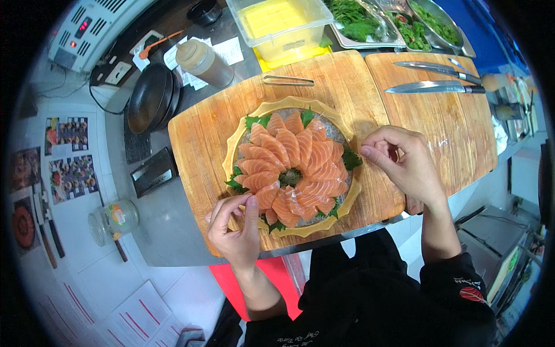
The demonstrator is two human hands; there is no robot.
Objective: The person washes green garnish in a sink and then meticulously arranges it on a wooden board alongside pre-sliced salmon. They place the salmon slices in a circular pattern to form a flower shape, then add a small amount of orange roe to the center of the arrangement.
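A round gold-coloured plate with a scalloped rim [230,152] sits on a wooden cutting board [195,143]. Overlapping raw salmon slices [264,162] form a ring on it, around a dark green centre [289,177]. Green leaves [352,158] stick out at the edge, over pale shreds. Wrinkled glints like clear film show on the lower right slices. My left hand [236,223] is at the plate's lower left rim, thumb and forefinger close together. Just off the right rim is my right hand [401,158], fingers curled towards the thumb. Whether either hand pinches film, I cannot tell.
Metal tweezers [288,81] lie behind the plate. Two knives [433,87] rest on a second board [459,130]. A squeeze bottle [206,64], black bowls [149,99], a plastic tub [286,39] and trays of greens [357,21] stand around the boards.
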